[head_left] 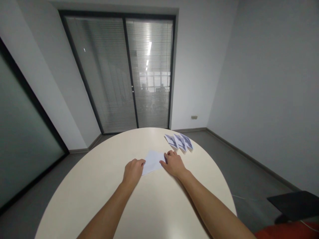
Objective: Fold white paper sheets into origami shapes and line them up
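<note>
A sheet of white paper (152,161) lies on the round table, its plain side up. My left hand (133,170) is closed at the paper's left edge, the thumb against the sheet. At the right edge, my right hand (174,163) has its thumb and curled fingers on the paper, and a small dark patch shows between them. Both hands partly cover the sheet's sides. Beyond the right hand, three folded printed papers (179,142) lie side by side, with blue-grey pictures on them.
The cream round table (104,186) fills the foreground. Behind it stand glass panels with blinds (112,76) and a wall socket (194,117). At the lower right are a flat black object (296,204), something red (286,231) and a thin pale cable (240,197).
</note>
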{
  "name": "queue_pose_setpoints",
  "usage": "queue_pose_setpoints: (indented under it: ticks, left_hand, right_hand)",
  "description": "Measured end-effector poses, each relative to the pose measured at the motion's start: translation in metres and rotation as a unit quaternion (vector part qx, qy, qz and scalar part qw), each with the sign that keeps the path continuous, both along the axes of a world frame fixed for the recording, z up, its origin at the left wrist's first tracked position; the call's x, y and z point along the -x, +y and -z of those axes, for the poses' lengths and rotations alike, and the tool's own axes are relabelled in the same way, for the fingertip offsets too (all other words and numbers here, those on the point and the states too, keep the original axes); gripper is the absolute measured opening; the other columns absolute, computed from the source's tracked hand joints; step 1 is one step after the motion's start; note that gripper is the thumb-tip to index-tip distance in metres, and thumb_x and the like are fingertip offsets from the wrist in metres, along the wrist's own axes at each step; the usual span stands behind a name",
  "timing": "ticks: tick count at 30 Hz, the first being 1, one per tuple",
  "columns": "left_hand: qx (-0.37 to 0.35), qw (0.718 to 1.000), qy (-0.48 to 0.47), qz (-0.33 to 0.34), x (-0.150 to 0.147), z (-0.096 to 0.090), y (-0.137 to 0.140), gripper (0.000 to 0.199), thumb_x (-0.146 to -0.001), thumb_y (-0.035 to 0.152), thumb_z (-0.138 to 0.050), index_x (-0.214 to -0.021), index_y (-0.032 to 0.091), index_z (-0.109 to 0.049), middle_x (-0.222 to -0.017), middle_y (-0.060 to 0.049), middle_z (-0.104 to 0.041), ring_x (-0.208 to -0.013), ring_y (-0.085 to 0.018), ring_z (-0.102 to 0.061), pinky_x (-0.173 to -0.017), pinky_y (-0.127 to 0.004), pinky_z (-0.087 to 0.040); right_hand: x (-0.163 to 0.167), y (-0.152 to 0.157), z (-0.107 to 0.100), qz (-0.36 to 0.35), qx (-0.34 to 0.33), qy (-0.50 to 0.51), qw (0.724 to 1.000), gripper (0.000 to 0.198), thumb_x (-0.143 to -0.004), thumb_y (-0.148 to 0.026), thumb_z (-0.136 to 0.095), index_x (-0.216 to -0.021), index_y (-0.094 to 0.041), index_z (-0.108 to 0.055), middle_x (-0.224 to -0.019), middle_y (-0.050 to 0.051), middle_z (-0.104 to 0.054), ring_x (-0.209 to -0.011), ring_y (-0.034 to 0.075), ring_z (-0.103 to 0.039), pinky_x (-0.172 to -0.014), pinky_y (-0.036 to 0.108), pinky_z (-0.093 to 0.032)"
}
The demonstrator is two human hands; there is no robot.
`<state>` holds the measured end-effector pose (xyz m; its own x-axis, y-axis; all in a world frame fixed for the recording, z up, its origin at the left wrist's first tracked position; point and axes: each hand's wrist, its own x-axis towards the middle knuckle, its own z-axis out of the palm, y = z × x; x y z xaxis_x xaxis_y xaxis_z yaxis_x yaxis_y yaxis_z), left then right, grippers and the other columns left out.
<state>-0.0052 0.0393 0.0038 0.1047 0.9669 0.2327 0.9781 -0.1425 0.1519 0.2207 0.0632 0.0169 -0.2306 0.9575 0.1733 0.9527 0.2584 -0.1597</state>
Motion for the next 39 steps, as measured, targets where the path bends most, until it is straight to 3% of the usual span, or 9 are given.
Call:
queue_pose_setpoints:
  ticks: [7,13,18,26,32,39]
  left_hand:
    - [0.015,0.998,0.061,0.017,-0.012,-0.010,-0.008,0.032,-0.101,0.028,-0.043,-0.115,0.022,-0.072,-0.100,-0.013,-0.072,-0.095,-0.025,-0.069,-0.085,-0.035,-0.049]
    - [0.010,0.993,0.091,0.078,-0.021,-0.019,-0.017,0.031,-0.100,0.036,-0.047,-0.107,0.017,-0.069,-0.100,-0.012,-0.072,-0.100,-0.027,-0.065,-0.083,-0.037,-0.050]
    - [-0.004,0.991,0.085,0.103,-0.020,-0.017,-0.017,0.035,-0.099,0.046,-0.047,-0.107,0.018,-0.067,-0.106,-0.011,-0.072,-0.104,-0.028,-0.062,-0.083,-0.037,-0.050]
    - [-0.001,0.991,0.081,0.106,-0.020,-0.014,-0.016,0.033,-0.100,0.041,-0.047,-0.109,0.018,-0.068,-0.114,-0.010,-0.071,-0.108,-0.027,-0.060,-0.087,-0.037,-0.051]
    - [-0.010,0.991,0.082,0.104,-0.018,-0.013,-0.015,0.029,-0.100,0.035,-0.046,-0.108,0.020,-0.070,-0.115,-0.009,-0.072,-0.108,-0.027,-0.060,-0.089,-0.037,-0.050]
    - [-0.006,0.990,0.071,0.121,-0.014,-0.013,-0.014,0.031,-0.099,0.043,-0.049,-0.107,0.023,-0.071,-0.117,-0.007,-0.072,-0.108,-0.026,-0.061,-0.090,-0.036,-0.050]
  right_hand:
    - [0.000,0.002,0.002,-0.007,-0.009,0.002,1.000,0.043,-0.097,-0.049,-0.052,-0.120,-0.016,-0.067,-0.125,0.018,-0.062,-0.117,0.032,-0.052,-0.093,0.041,-0.041]
    - [0.001,0.001,0.002,0.009,-0.012,-0.002,1.000,0.044,-0.098,-0.048,-0.050,-0.121,-0.014,-0.067,-0.126,0.018,-0.062,-0.119,0.032,-0.052,-0.093,0.040,-0.041]
    - [0.005,-0.001,-0.002,0.029,-0.018,-0.002,0.999,0.042,-0.099,-0.045,-0.049,-0.117,-0.013,-0.069,-0.123,0.019,-0.064,-0.119,0.032,-0.053,-0.093,0.040,-0.041]
    - [0.008,-0.001,-0.007,0.028,-0.013,0.009,0.999,0.040,-0.097,-0.042,-0.053,-0.106,-0.008,-0.074,-0.112,0.022,-0.068,-0.113,0.032,-0.057,-0.094,0.037,-0.042]
    - [0.007,-0.002,-0.005,0.036,-0.010,0.020,0.999,0.039,-0.097,-0.042,-0.053,-0.104,-0.011,-0.074,-0.112,0.020,-0.066,-0.109,0.031,-0.059,-0.087,0.036,-0.046]
    - [0.005,-0.001,0.000,0.033,-0.009,0.027,0.999,0.038,-0.097,-0.043,-0.052,-0.108,-0.012,-0.072,-0.117,0.019,-0.064,-0.113,0.030,-0.057,-0.088,0.036,-0.046]
